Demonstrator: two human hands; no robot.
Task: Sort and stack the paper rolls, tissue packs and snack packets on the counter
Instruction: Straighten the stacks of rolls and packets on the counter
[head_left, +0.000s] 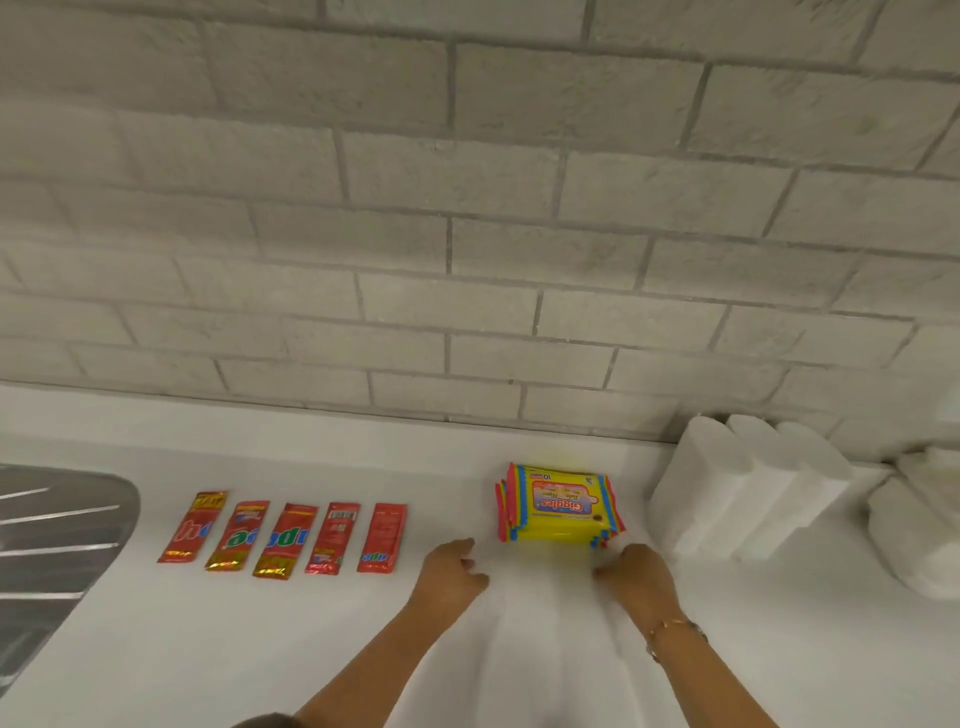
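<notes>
Both hands sit nearest, empty: left hand (453, 569) loosely curled at 6 o'clock, right hand (636, 574) with fingers bent, just beside the tissue packs (558, 503) stack's near corner. That stack looks soft, light and slippery, so I'd pinch its 2 short sides. 5 snack packets (283, 535) line up at 9 o'clock, paper rolls (748, 488) at 3 o'clock on the counter (363, 649).
</notes>
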